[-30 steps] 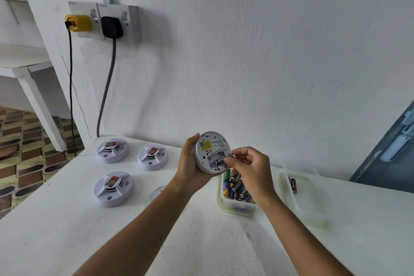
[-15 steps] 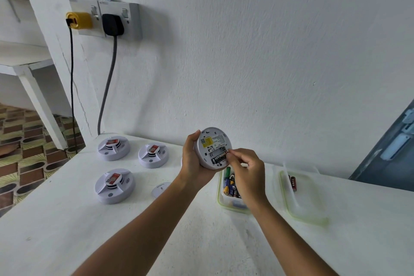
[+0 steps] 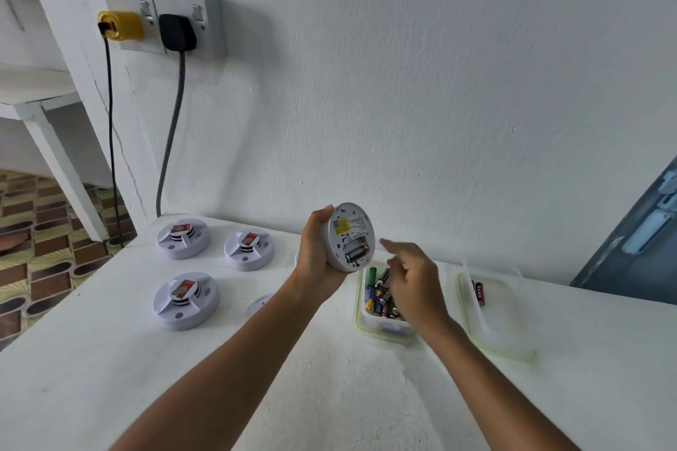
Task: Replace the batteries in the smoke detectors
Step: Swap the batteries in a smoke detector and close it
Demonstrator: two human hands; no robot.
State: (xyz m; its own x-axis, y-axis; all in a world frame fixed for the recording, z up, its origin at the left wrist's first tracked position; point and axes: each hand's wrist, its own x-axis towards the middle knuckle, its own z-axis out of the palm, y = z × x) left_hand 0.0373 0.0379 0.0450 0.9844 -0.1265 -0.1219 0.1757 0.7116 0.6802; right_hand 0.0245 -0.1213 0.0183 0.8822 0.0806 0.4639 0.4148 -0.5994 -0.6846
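Note:
My left hand (image 3: pixel 318 253) grips a round white smoke detector (image 3: pixel 348 231), held on edge with its back toward me. Its battery bay is uncovered and a black battery (image 3: pixel 356 253) lies in it. My right hand (image 3: pixel 414 282) hovers just right of and below the detector, fingers loosely apart and blurred, holding nothing, above a clear tub of loose batteries (image 3: pixel 379 295). Three more white detectors (image 3: pixel 185 300) (image 3: pixel 183 238) (image 3: pixel 249 249) lie face up on the white table (image 3: pixel 329 395). A small white cover disc (image 3: pixel 261 304) rests beside my left forearm.
The tub's clear lid (image 3: pixel 498 326) lies to the right with two red batteries (image 3: pixel 479 291) on it. The wall stands directly behind the table; a yellow plug (image 3: pixel 121 26) and a black plug (image 3: pixel 177 32) hang cables down at the table's back left corner.
My right hand has come off the detector's battery bay and moved down and right over the tub. The battery stays in the bay. The detector has tilted slightly.

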